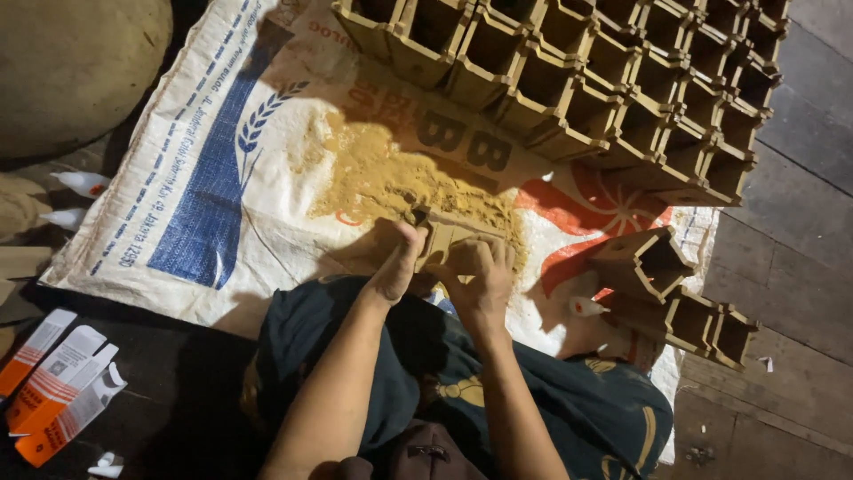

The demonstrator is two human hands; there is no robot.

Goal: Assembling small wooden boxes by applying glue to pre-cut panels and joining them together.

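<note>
A: Where the sack (267, 178) lies spread on the floor, what stands on it?

B: A block of brown square boxes (613, 80), packed side by side at the top, mouths open and dark; what is in them cannot be told. Three more boxes (675, 298) lie at the right, just beside the person's knee.

A: And the yellow heap?

B: Sawdust (400, 182), loose on the sack, between the block and the hands.

A: The hands?

B: Both meet at the near edge of the sawdust, on one small box (444, 236). The left hand (397, 262) has its thumb up against the box's left side, fingers tucked under. The right hand (480, 271) curls its fingers over the box's right side and grips it. Both forearms run up from the lap, over dark green cloth (569, 400).

A: Packages?

B: The sack is white, with a blue panel at left, a wheat-ear drawing, dark letters under the block and a red wheel shape at right. Flat orange-and-white cartons (58, 382) lie at the lower left. Two white bottles (80, 184) lie at the sack's left edge, and one small white bottle (586, 307) near the right hand
</note>
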